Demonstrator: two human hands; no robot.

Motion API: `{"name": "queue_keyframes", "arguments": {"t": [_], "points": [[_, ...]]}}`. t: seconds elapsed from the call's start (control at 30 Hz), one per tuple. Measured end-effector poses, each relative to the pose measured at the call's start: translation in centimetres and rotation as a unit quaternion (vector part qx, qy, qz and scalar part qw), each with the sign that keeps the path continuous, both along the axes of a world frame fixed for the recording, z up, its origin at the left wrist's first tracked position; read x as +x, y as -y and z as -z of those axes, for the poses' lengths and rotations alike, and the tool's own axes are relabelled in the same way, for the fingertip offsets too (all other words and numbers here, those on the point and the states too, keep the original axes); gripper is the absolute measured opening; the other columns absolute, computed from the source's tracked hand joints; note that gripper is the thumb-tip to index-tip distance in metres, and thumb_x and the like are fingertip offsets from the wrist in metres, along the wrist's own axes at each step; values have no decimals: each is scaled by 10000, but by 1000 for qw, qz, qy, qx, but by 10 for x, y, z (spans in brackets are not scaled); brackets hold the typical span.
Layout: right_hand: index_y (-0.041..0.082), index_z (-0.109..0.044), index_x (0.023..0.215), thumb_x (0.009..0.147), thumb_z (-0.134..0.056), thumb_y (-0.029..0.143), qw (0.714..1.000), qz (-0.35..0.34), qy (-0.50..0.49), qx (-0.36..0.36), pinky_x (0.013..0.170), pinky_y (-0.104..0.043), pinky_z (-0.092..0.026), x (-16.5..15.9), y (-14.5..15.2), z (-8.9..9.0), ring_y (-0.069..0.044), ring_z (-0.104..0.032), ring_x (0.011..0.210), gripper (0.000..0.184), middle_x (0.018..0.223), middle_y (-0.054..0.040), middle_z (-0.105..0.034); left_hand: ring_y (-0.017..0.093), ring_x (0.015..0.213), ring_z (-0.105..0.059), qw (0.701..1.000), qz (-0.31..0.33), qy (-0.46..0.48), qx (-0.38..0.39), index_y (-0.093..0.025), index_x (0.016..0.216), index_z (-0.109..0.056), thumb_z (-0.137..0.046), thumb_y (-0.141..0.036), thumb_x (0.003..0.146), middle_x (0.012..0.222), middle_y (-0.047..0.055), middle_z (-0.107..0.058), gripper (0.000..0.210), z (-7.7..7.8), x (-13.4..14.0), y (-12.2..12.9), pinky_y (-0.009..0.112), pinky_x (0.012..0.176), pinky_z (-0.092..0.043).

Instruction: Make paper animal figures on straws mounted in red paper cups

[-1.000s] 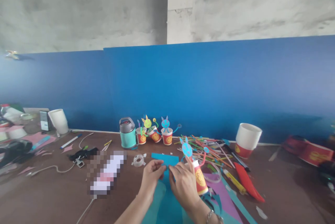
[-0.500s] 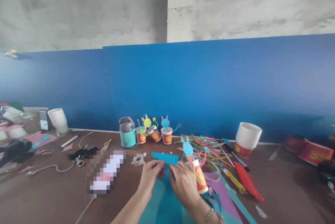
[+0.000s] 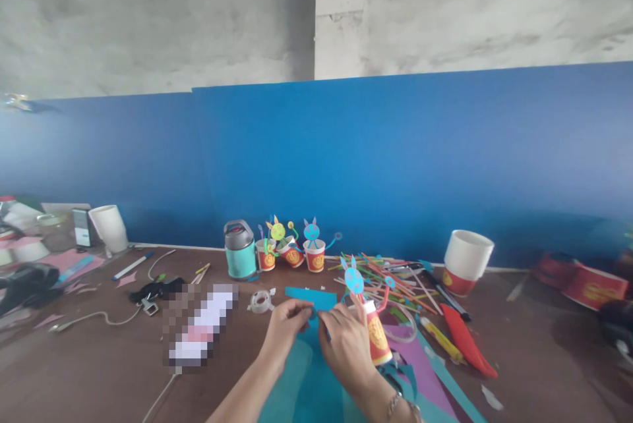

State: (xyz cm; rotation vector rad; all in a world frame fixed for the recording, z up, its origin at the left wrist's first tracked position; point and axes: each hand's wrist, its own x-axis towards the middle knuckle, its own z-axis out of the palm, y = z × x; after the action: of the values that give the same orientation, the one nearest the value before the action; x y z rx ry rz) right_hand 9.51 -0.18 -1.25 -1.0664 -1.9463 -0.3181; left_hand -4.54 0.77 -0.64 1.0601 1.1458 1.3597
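My left hand [image 3: 288,325] has its thumb and fingers pinched together over blue paper [image 3: 316,377] lying on the desk. Facing it, my right hand [image 3: 346,338], with a bracelet at the wrist, is closed in a similar pinch. A tiny blue paper piece [image 3: 314,313] shows between the fingertips, mostly hidden by them. Just right of my right hand leans a red-and-white paper cup [image 3: 378,338] with a blue paper rabbit head [image 3: 353,280] and a red arm; whether the hand touches it cannot be told. A roll of clear tape [image 3: 260,302] lies left of my hands.
Decorated cups [image 3: 315,256] and a teal flask [image 3: 241,253] stand along the blue partition [image 3: 316,159]. Right are scattered drinking straws [image 3: 395,278], a yellow tube [image 3: 442,340], a red pointed item [image 3: 467,342] and stacked cups [image 3: 467,261]. A blurred-out phone-like item [image 3: 202,327] lies left.
Both hands stay in nearly the same place. The small piece between the fingertips has turned or shifted and shows less of its round face. The view moved very slightly.
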Motion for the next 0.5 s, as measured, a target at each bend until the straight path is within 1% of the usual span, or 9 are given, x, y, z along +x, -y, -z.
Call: {"name": "queue_keyframes", "arguments": {"t": [0.17, 0.23, 0.37, 0.5], "points": [[234, -574, 680, 852, -434, 102, 1000, 6, -5, -5, 1041, -454, -241, 0, -2, 3, -171, -551, 637, 258, 587, 19, -597, 93, 512, -452, 1000, -10, 17, -19, -142, 762, -737, -748, -360, 603, 544, -19, -570, 270, -5, 2, 6, 216, 510, -325], [233, -578, 685, 857, -433, 101, 1000, 4, -4, -9, 1050, -465, -230, 1, -3, 3, -170, -552, 642, 261, 591, 19, -597, 92, 518, -449, 1000, -7, 15, -24, -143, 766, -738, -748, -356, 601, 560, -17, -575, 270, -6, 2, 7, 216, 513, -325], [232, -589, 711, 875, -422, 104, 1000, -8, 4, -21, 1070, -484, -207, 1, -2, 4, -172, -557, 675, 267, 612, 17, -601, 97, 502, -434, 1000, 8, -12, -6, -124, 781, -739, -747, -370, 593, 519, -25, -543, 310, -3, 2, 5, 224, 501, -318], [233, -604, 741, 887, -417, 100, 1000, -13, 3, -20, 1083, -502, -186, 0, -2, 5, -178, -561, 708, 272, 642, 10, -620, 100, 517, -443, 1000, 4, -20, -8, -134, 841, -736, -721, -376, 632, 576, -15, -573, 321, 0, 1, 3, 222, 497, -317]]}}
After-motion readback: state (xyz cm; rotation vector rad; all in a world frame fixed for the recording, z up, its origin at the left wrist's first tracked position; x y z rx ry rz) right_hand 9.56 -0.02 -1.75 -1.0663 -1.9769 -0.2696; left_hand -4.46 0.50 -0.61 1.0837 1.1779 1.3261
